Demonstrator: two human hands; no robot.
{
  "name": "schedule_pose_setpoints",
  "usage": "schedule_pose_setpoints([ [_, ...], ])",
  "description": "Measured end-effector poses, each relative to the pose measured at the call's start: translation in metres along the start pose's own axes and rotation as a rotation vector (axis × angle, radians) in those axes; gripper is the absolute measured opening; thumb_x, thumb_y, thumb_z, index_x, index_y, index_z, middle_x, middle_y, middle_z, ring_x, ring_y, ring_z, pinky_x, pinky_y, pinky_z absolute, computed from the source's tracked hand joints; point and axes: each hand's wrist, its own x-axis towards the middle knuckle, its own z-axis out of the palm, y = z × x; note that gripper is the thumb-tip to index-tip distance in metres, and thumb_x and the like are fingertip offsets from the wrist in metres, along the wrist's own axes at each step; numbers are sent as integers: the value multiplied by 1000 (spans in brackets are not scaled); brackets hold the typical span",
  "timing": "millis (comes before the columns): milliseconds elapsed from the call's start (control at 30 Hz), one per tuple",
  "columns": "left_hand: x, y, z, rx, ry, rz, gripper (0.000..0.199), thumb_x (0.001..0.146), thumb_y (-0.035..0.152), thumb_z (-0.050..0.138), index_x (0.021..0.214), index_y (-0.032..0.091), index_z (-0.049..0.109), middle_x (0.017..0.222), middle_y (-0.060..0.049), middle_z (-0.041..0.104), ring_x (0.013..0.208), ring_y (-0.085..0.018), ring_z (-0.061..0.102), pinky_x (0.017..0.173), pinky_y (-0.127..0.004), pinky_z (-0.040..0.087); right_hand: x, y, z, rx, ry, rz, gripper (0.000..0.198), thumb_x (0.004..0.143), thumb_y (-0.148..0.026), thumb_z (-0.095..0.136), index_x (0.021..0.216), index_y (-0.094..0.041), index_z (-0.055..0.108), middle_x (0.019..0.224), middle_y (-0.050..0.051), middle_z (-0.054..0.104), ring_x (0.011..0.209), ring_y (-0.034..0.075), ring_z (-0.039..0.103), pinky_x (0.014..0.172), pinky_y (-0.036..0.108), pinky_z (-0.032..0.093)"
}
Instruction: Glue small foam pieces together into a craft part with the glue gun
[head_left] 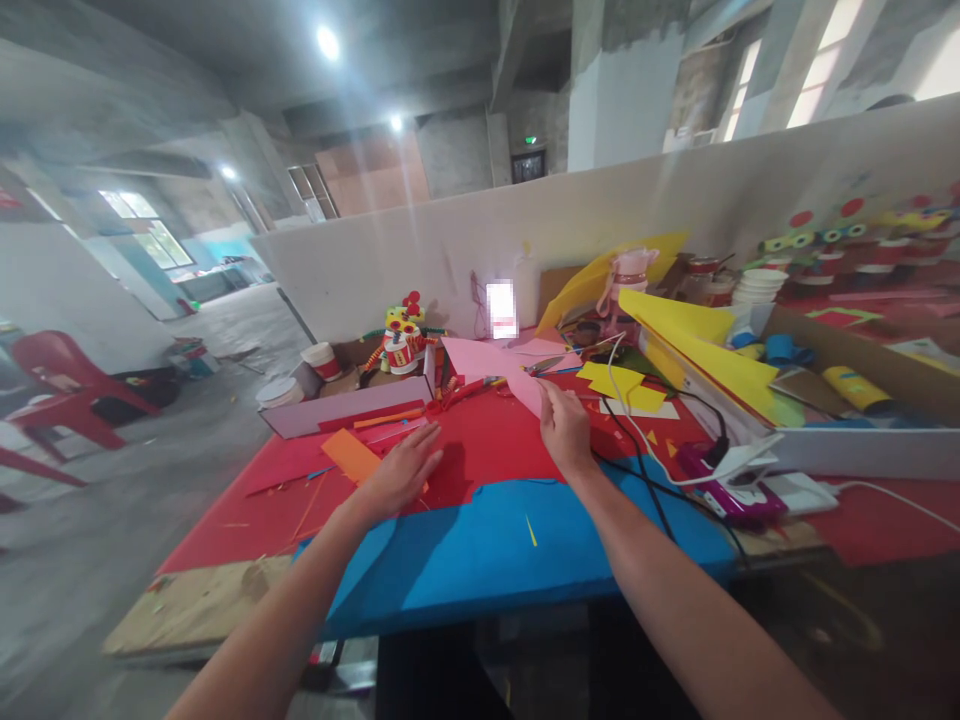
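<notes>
My right hand is closed on the edge of a pink paper sheet, which bends upward where the fingers pinch it. The sheet spreads away toward the back of the table. Over the red table covering, my left hand has its fingers stretched out and holds nothing. An orange paper strip lies beside it, partly under the wrist. Scissors with red handles lie near the sheet's left part, and metal blades show close to my right hand.
Blue material covers the table's front edge. At the right are yellow paper pieces, a purple power strip with cables, and a box of craft parts. A cup figure stands in a cardboard tray at the left.
</notes>
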Motion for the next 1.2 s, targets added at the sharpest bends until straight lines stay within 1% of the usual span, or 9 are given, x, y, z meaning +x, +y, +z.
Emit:
schedule_pose_setpoints([
  [100,-41,20,-11,-215,-294,137,48,99,43,27,141,29,45,149,-2,44,138,-20,38,114,-41,33,1,-2,0,7,-12,-2,36,98,-23,32,118,-16,62,102,12,73,95,24,64,91,37,46],
  [167,-58,20,-10,-256,-354,130,46,99,41,26,141,32,44,149,0,42,138,-18,38,114,-38,34,1,-3,1,10,-13,-3,36,98,-23,32,117,-16,62,103,11,73,95,24,64,91,37,45],
  [267,-56,0,1,-161,-298,131,50,99,43,28,147,29,35,155,-1,32,143,-19,26,118,-41,26,-1,-1,3,7,-13,-3,35,98,-23,33,117,-17,62,105,11,72,96,24,65,92,39,46],
  [400,-30,-19,14,80,-113,-59,60,96,50,30,147,17,34,154,-11,31,143,-27,25,117,-48,23,-3,3,5,7,-6,-7,34,98,-23,34,117,-17,62,107,11,72,99,25,64,92,39,46],
  [600,-24,-7,26,80,-225,255,58,98,47,25,152,30,15,158,-2,24,145,-19,22,117,-39,25,-2,3,4,3,-21,-28,34,97,-21,34,116,-16,62,108,12,71,98,24,65,94,39,46],
  [767,2,2,43,219,-6,14,69,94,58,28,151,19,26,155,-14,29,145,-29,21,117,-50,20,-1,-1,4,5,-27,-15,35,97,-21,33,116,-16,62,106,13,71,98,24,65,94,39,45],
  [933,42,24,63,107,-109,350,61,97,51,25,152,25,19,157,-6,26,146,-20,18,120,-42,15,-2,0,3,13,-46,-6,37,98,-24,32,117,-16,62,106,13,71,99,24,64,94,40,46],
  [1133,71,-21,52,193,12,1,62,97,52,24,145,16,38,150,-16,38,142,-27,29,115,-50,24,-2,-3,1,33,-45,6,38,99,-26,31,116,-16,63,106,13,72,98,24,65,94,39,46],
  [1200,68,-15,52,204,77,19,65,96,54,26,145,15,37,152,-16,35,143,-28,27,115,-50,22,-2,-3,2,40,-38,-2,37,99,-26,32,116,-16,63,108,12,72,99,24,65,94,39,46],
])
